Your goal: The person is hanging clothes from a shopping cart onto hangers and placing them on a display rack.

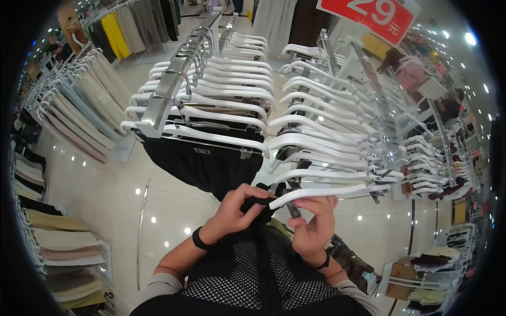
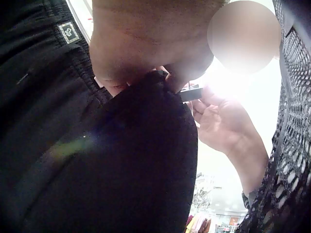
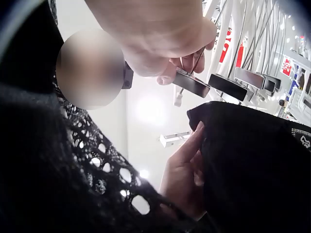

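Observation:
Pinched in my left hand (image 1: 232,213) is the upper edge of a black garment (image 2: 141,145), which hangs down below the fingers in the left wrist view. My right hand (image 1: 316,226) holds a metal clip (image 3: 192,83) of the nearest white hanger (image 1: 327,194), thumb and fingers around it. In the right wrist view the garment's corner lies just below that clip, apart from it. Another black garment (image 1: 211,166) with a small label hangs from a white hanger on the left rail, behind my left hand.
Rows of white hangers (image 1: 237,84) fill the left rail (image 1: 174,84) and the right rail (image 1: 387,121). A red sale sign (image 1: 369,16) stands above at the right. Folded or hung clothes (image 1: 63,237) line the left side.

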Tool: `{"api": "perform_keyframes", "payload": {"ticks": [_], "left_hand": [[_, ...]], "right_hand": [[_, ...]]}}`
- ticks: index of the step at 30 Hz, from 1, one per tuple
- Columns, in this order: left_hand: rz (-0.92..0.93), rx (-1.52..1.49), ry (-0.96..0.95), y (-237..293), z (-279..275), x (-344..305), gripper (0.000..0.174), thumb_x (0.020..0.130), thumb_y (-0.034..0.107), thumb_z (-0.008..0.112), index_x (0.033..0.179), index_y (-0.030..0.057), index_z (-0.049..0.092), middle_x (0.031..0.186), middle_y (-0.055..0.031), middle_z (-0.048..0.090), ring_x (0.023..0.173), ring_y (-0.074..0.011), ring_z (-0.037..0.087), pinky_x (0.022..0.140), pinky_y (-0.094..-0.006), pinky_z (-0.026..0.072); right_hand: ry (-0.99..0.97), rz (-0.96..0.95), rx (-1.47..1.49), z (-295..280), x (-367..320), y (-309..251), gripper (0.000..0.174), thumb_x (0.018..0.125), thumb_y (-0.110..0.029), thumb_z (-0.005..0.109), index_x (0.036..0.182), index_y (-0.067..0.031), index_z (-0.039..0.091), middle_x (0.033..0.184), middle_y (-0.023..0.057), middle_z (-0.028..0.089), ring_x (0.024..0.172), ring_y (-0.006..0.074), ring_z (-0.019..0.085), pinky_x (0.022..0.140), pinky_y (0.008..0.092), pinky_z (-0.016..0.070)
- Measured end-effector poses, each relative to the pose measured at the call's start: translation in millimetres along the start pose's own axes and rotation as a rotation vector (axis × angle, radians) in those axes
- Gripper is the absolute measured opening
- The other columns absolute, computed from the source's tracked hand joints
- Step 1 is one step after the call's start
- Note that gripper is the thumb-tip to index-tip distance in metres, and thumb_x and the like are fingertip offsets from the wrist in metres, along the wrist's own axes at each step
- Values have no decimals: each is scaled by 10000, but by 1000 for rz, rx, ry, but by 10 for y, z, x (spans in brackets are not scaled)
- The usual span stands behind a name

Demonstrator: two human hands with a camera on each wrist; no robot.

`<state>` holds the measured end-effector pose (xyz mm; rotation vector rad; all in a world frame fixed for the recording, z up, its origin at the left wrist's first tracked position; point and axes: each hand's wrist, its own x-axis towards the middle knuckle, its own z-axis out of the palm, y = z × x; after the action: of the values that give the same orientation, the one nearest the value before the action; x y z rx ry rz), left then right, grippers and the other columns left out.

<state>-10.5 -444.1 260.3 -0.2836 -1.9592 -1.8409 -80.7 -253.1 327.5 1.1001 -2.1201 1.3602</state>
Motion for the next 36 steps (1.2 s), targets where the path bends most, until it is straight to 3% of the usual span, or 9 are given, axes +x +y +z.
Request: {"api": "perform_keyframes", "payload": {"ticks": [4,13,19,23,24,29,31,33,36], "left_hand": [[-12,-67,-17,-52,-28,-40,240,936,-73,602,1117,38,491,1173,-222,696,1135,-295,688,990,-401,522],[93,-139,-91,-14,38,28,314,852,-115,645,1103,54,560,1133,-215,737,1021,-315,743,890,-378,578],[157,-151,15,-125,191,61,325,831,-121,692,1117,33,681,1165,-164,716,1031,-297,723,855,-353,588],[115,-165,61,-118,221,56,324,809,-119,721,1087,44,697,1121,-137,711,1006,-295,711,831,-344,580],[201,-36,125,-105,203,94,297,811,-108,737,1062,48,709,1062,-112,693,949,-254,689,779,-315,562],[92,-118,129,-46,183,130,258,796,-101,757,1005,47,725,963,-91,638,865,-221,640,763,-313,532],[43,-166,118,-96,207,133,262,786,-103,759,1001,42,723,956,-97,633,857,-220,637,760,-311,522],[44,-181,102,-147,219,156,240,796,-98,747,993,35,713,967,-104,639,863,-223,635,752,-307,514],[128,-213,66,-213,202,216,227,826,-62,737,1022,19,654,1000,-117,649,900,-238,640,801,-321,518]], "right_hand": [[95,95,39,34,-115,-43,463,1006,-485,604,952,-26,620,986,106,712,1059,259,509,977,393,375],[194,224,84,90,-74,-142,554,941,-564,664,871,-14,674,852,58,732,980,212,531,947,369,413],[213,263,99,160,-57,-81,563,925,-571,681,888,-9,677,848,70,746,984,203,513,924,356,421],[193,290,65,171,-8,-130,582,925,-588,669,894,-6,676,845,76,752,993,202,506,932,356,415],[192,280,50,180,0,-136,588,924,-592,666,896,-5,675,841,75,751,995,202,506,934,354,414],[156,287,-26,158,2,-157,597,923,-590,670,975,4,703,930,73,752,1004,199,518,935,345,413],[175,298,-2,159,3,-173,491,874,-514,740,939,-27,727,935,94,727,936,270,566,939,397,360],[166,305,-17,114,-21,-152,499,867,-511,743,954,-20,723,948,93,728,955,273,569,943,396,354],[25,287,32,34,-24,-72,589,929,-540,676,1045,37,700,998,88,749,1004,231,549,953,378,420]]}}
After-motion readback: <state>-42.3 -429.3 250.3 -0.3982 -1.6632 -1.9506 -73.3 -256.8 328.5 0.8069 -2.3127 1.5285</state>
